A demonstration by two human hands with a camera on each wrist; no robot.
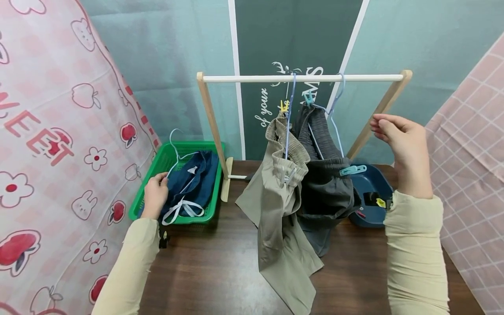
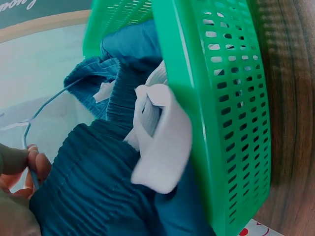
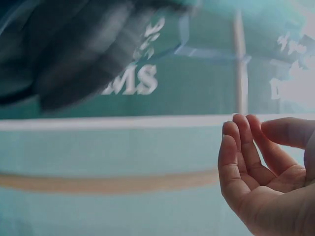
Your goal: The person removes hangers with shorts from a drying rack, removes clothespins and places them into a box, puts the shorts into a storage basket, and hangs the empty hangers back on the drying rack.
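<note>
My left hand (image 1: pixel 155 194) pinches the thin light-blue hanger (image 1: pixel 177 155) by its lower left side. That hanger runs inside the waistband of dark blue pants (image 1: pixel 208 168) with a white drawstring bow (image 2: pixel 165 135), bunched in a green basket (image 2: pixel 192 98). My right hand (image 1: pixel 405 142) is raised near the rack's right post and holds nothing, its thumb close to loosely bent fingertips. Beige pants (image 1: pixel 271 214) and dark grey pants (image 1: pixel 327 188) hang on hangers in the middle, held by a yellow clip (image 1: pixel 284 106) and a blue clip (image 1: pixel 353 170) among others.
The hanging rack has a white rail (image 1: pixel 244 79) on wooden posts (image 1: pixel 212 118). A dark blue bin (image 1: pixel 383 183) with small clips stands behind the right forearm. Patterned cloth (image 1: pixel 94 131) walls off the left side, and pink checked cloth (image 1: pixel 472 175) the right.
</note>
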